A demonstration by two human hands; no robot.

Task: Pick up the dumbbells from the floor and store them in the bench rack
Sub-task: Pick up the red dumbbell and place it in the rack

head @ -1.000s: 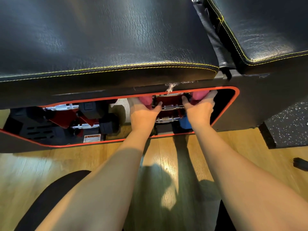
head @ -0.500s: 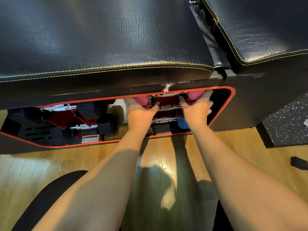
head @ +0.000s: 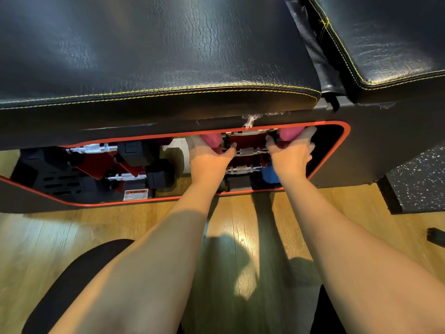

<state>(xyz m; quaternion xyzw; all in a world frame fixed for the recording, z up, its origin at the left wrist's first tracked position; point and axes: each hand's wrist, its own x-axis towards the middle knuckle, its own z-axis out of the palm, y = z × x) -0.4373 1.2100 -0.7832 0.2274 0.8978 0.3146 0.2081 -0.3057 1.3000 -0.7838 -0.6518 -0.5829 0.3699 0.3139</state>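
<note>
Both of my hands reach into the red-rimmed opening of the bench rack. My left hand grips the left pink head of a pink dumbbell. My right hand grips its right pink head. The dumbbell sits high in the opening, just under the bench pad, in front of a red holder with chrome-handled dumbbells. The pink dumbbell's handle is hidden behind the holder and my fingers.
Black hex dumbbells with chrome handles lie in the rack's left half, above a warning sticker. A blue dumbbell head shows below my right wrist. Wood floor lies in front, a speckled mat to the right, my knee lower left.
The view has shifted slightly. Both hands stay on the pink dumbbell's heads at the top of the opening, with almost no movement.
</note>
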